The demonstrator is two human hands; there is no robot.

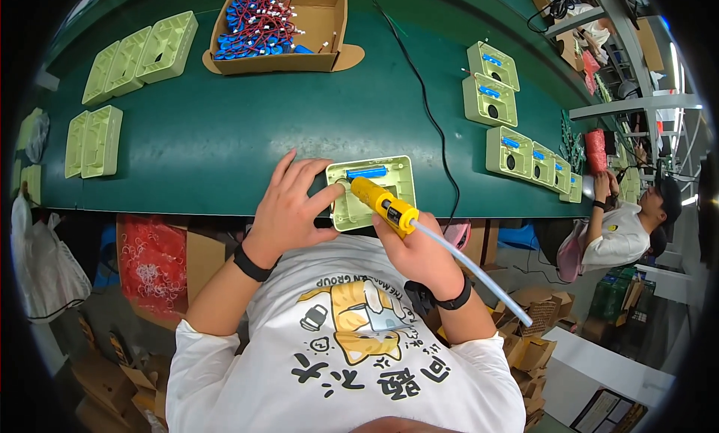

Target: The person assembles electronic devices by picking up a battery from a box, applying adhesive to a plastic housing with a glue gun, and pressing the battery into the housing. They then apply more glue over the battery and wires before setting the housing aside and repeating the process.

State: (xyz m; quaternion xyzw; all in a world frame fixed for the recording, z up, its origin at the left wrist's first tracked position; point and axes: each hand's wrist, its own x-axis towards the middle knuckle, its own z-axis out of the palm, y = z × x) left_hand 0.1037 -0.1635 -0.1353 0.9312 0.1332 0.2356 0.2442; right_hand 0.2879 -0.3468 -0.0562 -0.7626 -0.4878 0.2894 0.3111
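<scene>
A light green plastic housing (403, 189) lies open-side up at the table's front edge, with a blue cylindrical battery (367, 172) along its far wall. My left hand (292, 201) holds the housing's left side, the index fingertip inside the rim and the thumb at the near-left corner; its other fingers are spread. In my right hand (419, 253) is a yellow hot glue gun (378, 199), its nozzle pointing down into the housing near the battery's left end. A long translucent glue stick (472, 268) sticks out of the gun's back. The nozzle tip is partly hidden.
A cardboard box (318, 17) of blue batteries with red wires stands at the back. Similar housings (168, 47) sit at left; others with batteries (490, 100) sit at right. A black cable (423, 88) crosses the green table (247, 126). A co-worker (618, 234) is at far right.
</scene>
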